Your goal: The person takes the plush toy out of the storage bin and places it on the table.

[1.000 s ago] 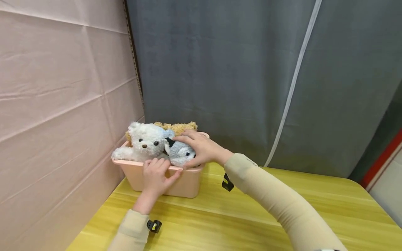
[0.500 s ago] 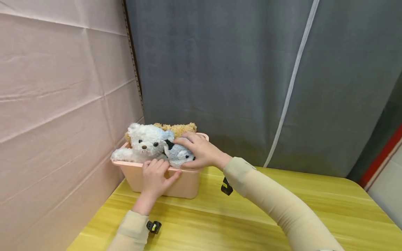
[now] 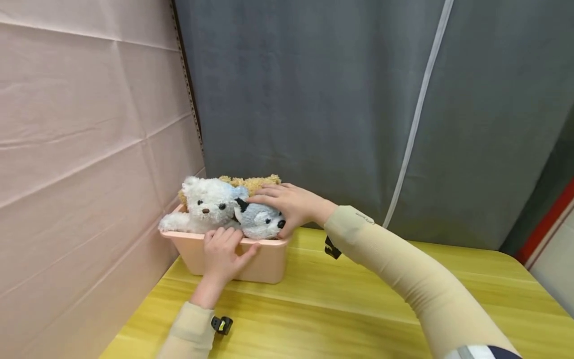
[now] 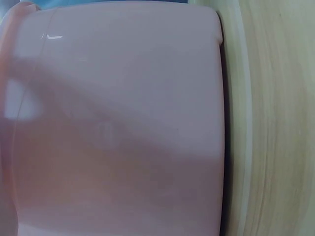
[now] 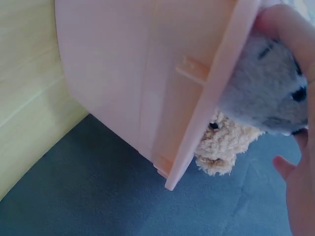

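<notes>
Indoors, a yellow wood-grain worktop runs up to a dark grey curtain marked by a slanting white strip, with creased pink sheeting lining the left side and a red band showing at the far right. A person in pale sleeves, a small black device at each wrist, works at the worktop's left end.

The right hand is spread rather than clenched, its fingers laid across the top of a grey plush toy and its thumb pointing down beside the dark nose. The toy's head sits directly under that hand, near the front rim. The left hand grips the front rim of a pink bin, fingers hooked over the edge and thumb stretched along the outside.

Inside the bin, a white plush bear faces the camera at left, one arm resting on the rim, just beside the grey toy. Behind them rises a curly tan plush toy, one dark eye visible in the right wrist view.
</notes>
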The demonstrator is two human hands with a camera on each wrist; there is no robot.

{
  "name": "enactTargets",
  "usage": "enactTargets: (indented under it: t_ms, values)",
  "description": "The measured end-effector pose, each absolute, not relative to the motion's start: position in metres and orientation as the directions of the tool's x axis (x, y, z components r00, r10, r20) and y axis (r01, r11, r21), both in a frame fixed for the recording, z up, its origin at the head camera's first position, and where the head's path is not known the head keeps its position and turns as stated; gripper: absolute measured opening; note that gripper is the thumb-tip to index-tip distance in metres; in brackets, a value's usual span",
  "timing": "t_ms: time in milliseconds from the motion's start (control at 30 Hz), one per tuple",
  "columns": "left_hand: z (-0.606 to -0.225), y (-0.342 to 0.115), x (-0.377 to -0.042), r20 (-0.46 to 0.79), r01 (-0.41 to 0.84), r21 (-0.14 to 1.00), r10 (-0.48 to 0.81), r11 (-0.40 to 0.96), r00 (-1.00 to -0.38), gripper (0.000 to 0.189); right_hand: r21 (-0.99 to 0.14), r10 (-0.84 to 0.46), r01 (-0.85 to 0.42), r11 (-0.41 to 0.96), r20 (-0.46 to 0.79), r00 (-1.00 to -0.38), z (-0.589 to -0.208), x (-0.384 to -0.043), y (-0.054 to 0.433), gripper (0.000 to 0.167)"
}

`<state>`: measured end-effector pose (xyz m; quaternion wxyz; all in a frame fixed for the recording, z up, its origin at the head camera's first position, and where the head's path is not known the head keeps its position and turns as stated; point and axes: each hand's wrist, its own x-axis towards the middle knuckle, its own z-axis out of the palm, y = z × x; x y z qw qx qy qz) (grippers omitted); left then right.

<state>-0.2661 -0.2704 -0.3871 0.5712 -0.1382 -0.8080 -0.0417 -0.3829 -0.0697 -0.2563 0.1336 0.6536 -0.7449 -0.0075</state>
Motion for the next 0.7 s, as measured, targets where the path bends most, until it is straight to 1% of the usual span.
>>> enactTargets:
  t_ms: [200,300,400,533,633,700]
  values:
    - [-0.39,-0.272,-0.265,0.945,0.253,-0.087,0.16,0.963,-0.284,0.06,0.158,-0.965,-0.975,0.156,0.237,-0.116,-0.267,-0.381,-0.08,0.105]
    - [-0.39,-0.272,-0.263,0.94,0.259,-0.083,0.162,0.962,-0.299,0.059,0.157,-0.957,-0.975,0.156,0.269,-0.11,-0.272,-0.379,-0.08,0.104]
    - [-0.389,-0.271,-0.264,0.933,0.276,-0.082,0.171,0.958,-0.318,0.058,0.194,-0.947,-0.968,0.16,0.307,-0.095,-0.273,-0.378,-0.076,0.101]
    - [-0.387,-0.27,-0.268,0.93,0.289,-0.083,0.178,0.954,-0.323,0.057,0.233,-0.937,-0.96,0.155,0.343,-0.069,-0.268,-0.377,-0.072,0.098]
    - [-0.386,-0.271,-0.268,0.925,0.288,-0.078,0.177,0.954,-0.336,0.059,0.233,-0.933,-0.962,0.144,0.356,-0.053,-0.266,-0.376,-0.071,0.096]
    - [-0.386,-0.271,-0.267,0.919,0.286,-0.075,0.177,0.955,-0.352,0.059,0.231,-0.93,-0.962,0.147,0.364,-0.054,-0.265,-0.377,-0.07,0.095]
